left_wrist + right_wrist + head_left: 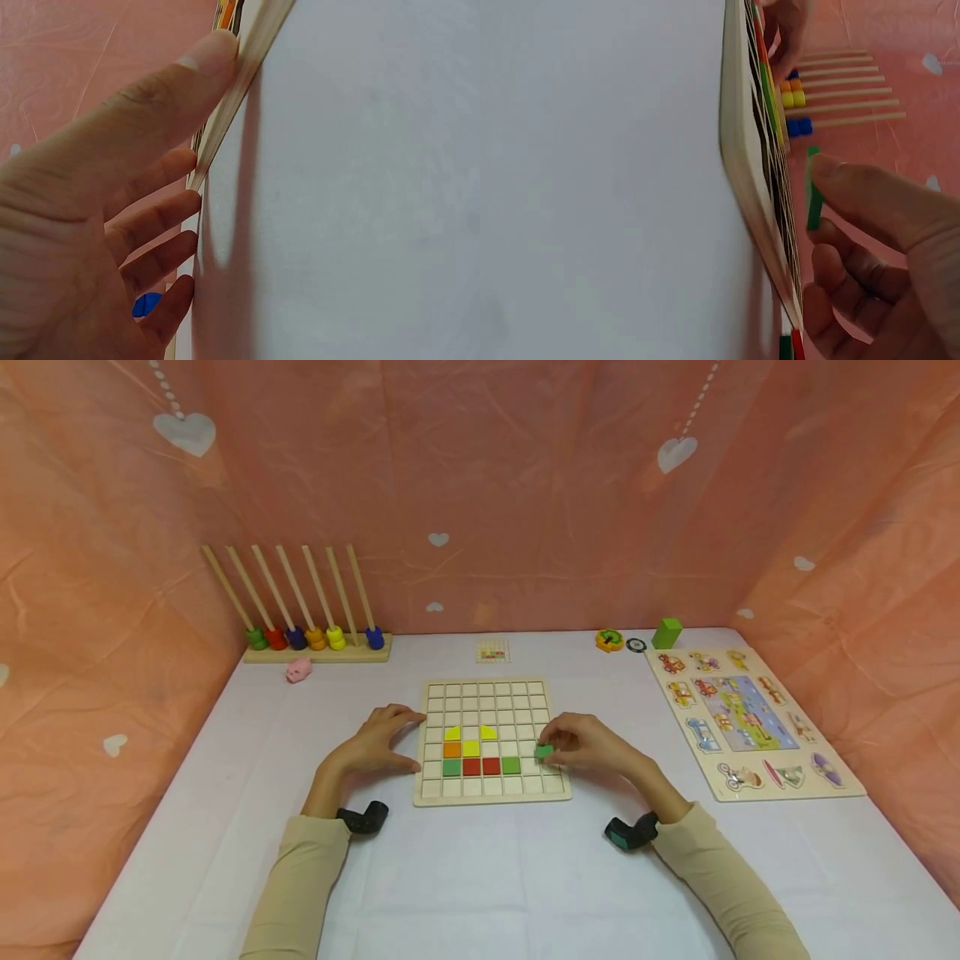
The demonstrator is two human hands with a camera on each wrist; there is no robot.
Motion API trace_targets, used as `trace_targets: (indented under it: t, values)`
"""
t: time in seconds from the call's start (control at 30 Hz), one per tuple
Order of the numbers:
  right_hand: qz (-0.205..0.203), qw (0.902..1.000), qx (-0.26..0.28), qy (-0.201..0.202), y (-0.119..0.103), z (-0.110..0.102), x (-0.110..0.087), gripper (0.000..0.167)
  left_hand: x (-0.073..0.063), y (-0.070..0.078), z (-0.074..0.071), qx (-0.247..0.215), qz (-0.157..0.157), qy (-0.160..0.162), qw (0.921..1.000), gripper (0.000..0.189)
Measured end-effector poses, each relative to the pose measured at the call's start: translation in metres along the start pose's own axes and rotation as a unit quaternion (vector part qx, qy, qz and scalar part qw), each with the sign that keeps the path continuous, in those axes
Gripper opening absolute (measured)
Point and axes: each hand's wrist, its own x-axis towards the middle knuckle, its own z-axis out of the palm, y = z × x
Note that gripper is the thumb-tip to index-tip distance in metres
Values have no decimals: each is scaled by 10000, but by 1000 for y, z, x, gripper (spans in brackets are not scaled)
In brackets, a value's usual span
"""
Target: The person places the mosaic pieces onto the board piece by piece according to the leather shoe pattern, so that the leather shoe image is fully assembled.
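A wooden grid board [487, 801] lies flat on the white table. In its lower rows sit two red tiles, green tiles, an orange tile [452, 749] and yellow pieces, two of them cut at a slant. At the board's left edge rests my left hand [377, 743], thumb and fingers spread along the side; the left wrist view shows the thumb tip [217, 54] right at the rim. Over the board's right side, my right hand [591, 745] pinches a green square tile [544, 751]. The right wrist view shows this tile [814, 187] on edge between thumb and fingertip.
Behind the board lies a small pattern card [492, 651]. A peg abacus [318, 656] with coloured beads and a pink pig [298, 670] stand back left. Right are a picture puzzle [802, 794], a green block [667, 633], an orange-green toy [609, 641] and a black-and-white disc [636, 645].
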Motion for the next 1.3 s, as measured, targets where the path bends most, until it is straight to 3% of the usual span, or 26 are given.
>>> trace_targets:
  t: [0.2, 0.67, 0.77, 1.07, 1.17, 1.3]
  values:
    - [-15, 9993, 89, -360, -7, 11, 6, 20, 0, 0, 0, -2, -35, -34, 10000, 79]
    - [35, 9985, -326, -437, -12, 17, 9, 16, 0, 2, 0, -8, -88, 3, 10000, 79]
    - [-37, 9993, -301, -213, -10, 13, 8, 16, -1, 2, -1, -12, -126, -11, 9999, 79]
    - [169, 9918, -497, 1166, 7, -22, -5, 20, -1, 2, -1, 24, -119, 6, 9999, 78]
    - [509, 9891, -556, 1268, 15, -30, -12, 23, -1, 2, -1, 21, -162, -4, 9999, 78]
    - [1019, 9874, -511, 1094, 23, -33, -19, 27, -1, 2, -1, 1, -178, -12, 9998, 78]
